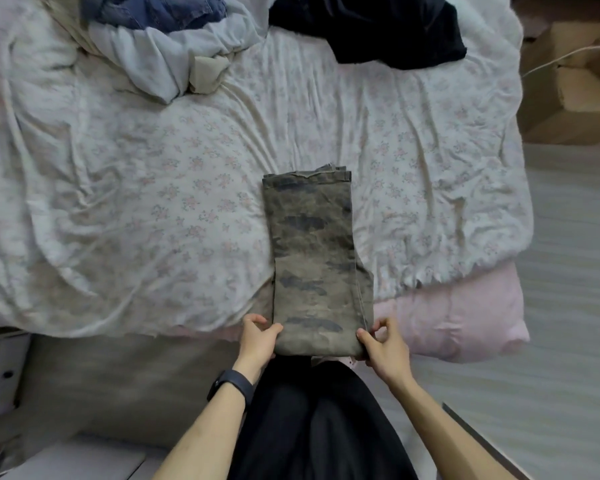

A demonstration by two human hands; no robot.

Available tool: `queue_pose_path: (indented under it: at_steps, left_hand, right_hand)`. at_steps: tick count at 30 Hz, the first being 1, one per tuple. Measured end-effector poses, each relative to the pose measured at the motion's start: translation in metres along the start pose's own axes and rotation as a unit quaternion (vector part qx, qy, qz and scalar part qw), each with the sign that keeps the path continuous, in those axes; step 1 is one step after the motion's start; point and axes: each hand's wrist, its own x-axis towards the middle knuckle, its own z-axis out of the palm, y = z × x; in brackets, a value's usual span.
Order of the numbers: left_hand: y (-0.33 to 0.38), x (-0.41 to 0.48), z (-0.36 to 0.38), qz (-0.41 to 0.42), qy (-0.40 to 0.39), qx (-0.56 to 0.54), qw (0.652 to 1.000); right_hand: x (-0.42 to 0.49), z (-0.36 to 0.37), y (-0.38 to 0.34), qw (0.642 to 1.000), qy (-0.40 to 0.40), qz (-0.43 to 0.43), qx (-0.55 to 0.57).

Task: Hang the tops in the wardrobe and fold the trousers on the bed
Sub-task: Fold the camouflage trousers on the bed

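Our left hand (257, 337) and right hand (383, 344) pinch the trousers (316, 258) at the near edge of the bed (153, 202), probably to fold them.

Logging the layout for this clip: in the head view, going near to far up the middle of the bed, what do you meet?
Left hand and right hand, both gripping the near fold → camouflage trousers → floral sheet → black garment.

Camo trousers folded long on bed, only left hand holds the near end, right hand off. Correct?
No: the head view shows the right hand pinching the near end too. Both it and the left hand hold the camo trousers, folded long on the bed.
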Motion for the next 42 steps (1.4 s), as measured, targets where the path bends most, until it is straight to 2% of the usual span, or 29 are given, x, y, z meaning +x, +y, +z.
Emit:
queue_pose_path:
  at_steps: [4,9,12,14,17,19,24,27,30,31,32,34,36,37,39,42]
  left_hand:
    - [0.031,-0.015,-0.014,0.043,-0.024,-0.062,0.997]
    - [0.114,-0.008,-0.038,0.059,-0.117,-0.156,0.979]
    - [0.165,0.020,-0.048,0.123,-0.126,-0.109,0.978]
    - [0.197,0.052,-0.044,0.183,-0.106,-0.003,0.977]
    - [0.226,0.103,-0.035,0.240,-0.048,0.155,0.957]
    - [0.237,0.137,-0.030,0.246,-0.021,0.181,0.952]
    - [0.247,0.195,-0.020,0.197,0.047,0.260,0.944]
    - [0.247,0.224,-0.009,0.183,0.049,0.270,0.944]
    - [0.252,0.242,0.003,0.176,0.064,0.278,0.942]
    - [0.251,0.246,0.007,0.204,0.098,0.299,0.927]
    - [0.248,0.247,0.011,0.264,0.150,0.322,0.897]
    - [0.238,0.240,0.021,0.418,0.210,0.366,0.805]
    - [0.225,0.237,0.035,0.509,0.168,0.414,0.735]
    - [0.221,0.239,0.041,0.517,0.139,0.447,0.717]
    - [0.222,0.252,0.047,0.485,0.100,0.492,0.716]
    - [0.228,0.276,0.047,0.438,0.101,0.514,0.731]
  right_hand:
    - [-0.002,-0.018,-0.044,0.992,-0.037,-0.031,0.113]
    - [0.041,-0.042,-0.140,0.978,-0.088,-0.062,0.179]
    - [0.079,-0.044,-0.189,0.968,-0.146,-0.066,0.192]
    - [0.113,-0.038,-0.218,0.977,-0.137,-0.097,0.128]
    - [0.167,-0.024,-0.245,0.983,-0.090,-0.159,-0.011]
    - [0.201,-0.010,-0.256,0.981,-0.065,-0.172,-0.067]
    - [0.250,0.019,-0.272,0.958,0.034,-0.203,-0.198]
    - [0.275,0.038,-0.270,0.952,0.047,-0.170,-0.251]
    - [0.290,0.050,-0.267,0.960,0.056,-0.112,-0.249]
    - [0.293,0.053,-0.266,0.963,0.075,-0.098,-0.241]
    - [0.293,0.054,-0.265,0.959,0.110,-0.102,-0.241]
    - [0.283,0.061,-0.254,0.921,0.200,-0.200,-0.267]
    - [0.265,0.076,-0.233,0.858,0.240,-0.331,-0.310]
    - [0.257,0.085,-0.222,0.834,0.227,-0.374,-0.336]
    - [0.255,0.099,-0.201,0.813,0.172,-0.390,-0.396]
    - [0.278,0.099,-0.187,0.819,0.125,-0.337,-0.448]
